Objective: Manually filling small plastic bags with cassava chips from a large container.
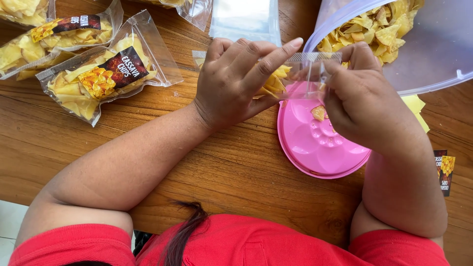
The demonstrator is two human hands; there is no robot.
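I hold a small clear plastic pouch [300, 74], partly filled with thin yellow chips, upright just above the round pink plastic lid [315, 143]. My left hand [236, 79] grips its left side, fingers [271, 56] pinching the top edge with the forefinger stretched along it, while my right hand [359, 93] is clenched on the other edge, so the mouth stays taut and level. The pink lid lies beneath, I judge, to catch strays (one chip already rests on it). Just beyond my right hand stands the big translucent plastic tub [433, 49] heaped with loose yellow chips, close enough to reach. To my left lie sealed clear packets of chips with dark labels [106, 74], set aside together. A stack of empty clear bags [246, 19] waits at the far edge, and spare dark labels [443, 170] sit to my right. Everything rests on a brown wooden plank table [236, 167].
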